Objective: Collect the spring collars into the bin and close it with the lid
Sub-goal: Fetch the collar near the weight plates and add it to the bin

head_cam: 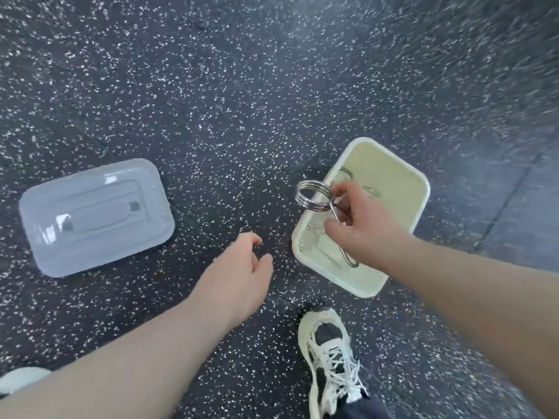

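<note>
From the head camera, the right hand (360, 219) pinches a metal spring collar (314, 195) by its handles, holding it above the left rim of the pale bin (405, 176). More collars (311, 241) lie inside the bin (blurred, count unclear). The left hand (239, 267) hangs loosely open and empty over the speckled floor (211, 101). The clear lid (96, 216) lies flat, well apart to the left. A laced shoe (329, 355) stands near the bin.

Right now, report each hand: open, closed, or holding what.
Left hand: open, loosely curled, holding nothing.
Right hand: closed on a spring collar, above the bin.
</note>
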